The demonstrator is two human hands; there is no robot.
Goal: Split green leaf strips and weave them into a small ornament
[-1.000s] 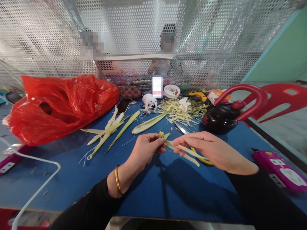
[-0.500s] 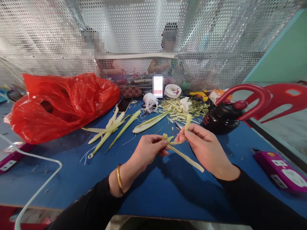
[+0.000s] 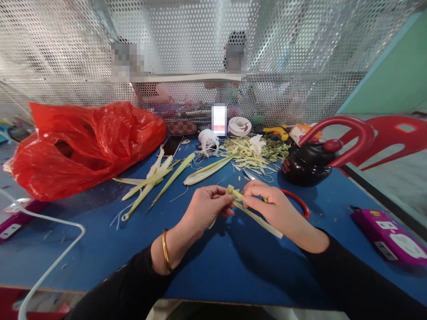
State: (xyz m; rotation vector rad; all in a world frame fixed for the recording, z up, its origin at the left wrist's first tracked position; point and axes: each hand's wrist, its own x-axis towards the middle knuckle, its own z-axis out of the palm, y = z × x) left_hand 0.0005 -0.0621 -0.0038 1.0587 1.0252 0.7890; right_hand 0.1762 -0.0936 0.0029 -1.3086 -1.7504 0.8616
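Note:
My left hand (image 3: 209, 205) pinches a pale green leaf strip (image 3: 256, 217) between thumb and fingers, close to a small folded loop at its top. One long end slants down to the right, and a short end pokes out below the left fingers. With thumb and forefinger, my right hand (image 3: 271, 208) grips another part of the strip just right of the fold. Scissors lie under and behind the right hand; their red handle (image 3: 304, 203) shows at its right, and the rest is mostly hidden. A long leaf (image 3: 210, 171) lies beyond both hands.
Cut leaf pieces (image 3: 150, 178) lie to the left, with trimmings (image 3: 247, 151) heaped behind. Around them are a red plastic bag (image 3: 90, 146), white thread (image 3: 208, 141), a ribbon spool (image 3: 239, 126), a black kettle (image 3: 306, 162) and a purple power strip (image 3: 387, 235).
My right hand has moved left and down toward the left hand, bringing its part of the strip across. The scissors' red handle has come into view. My left hand stays put.

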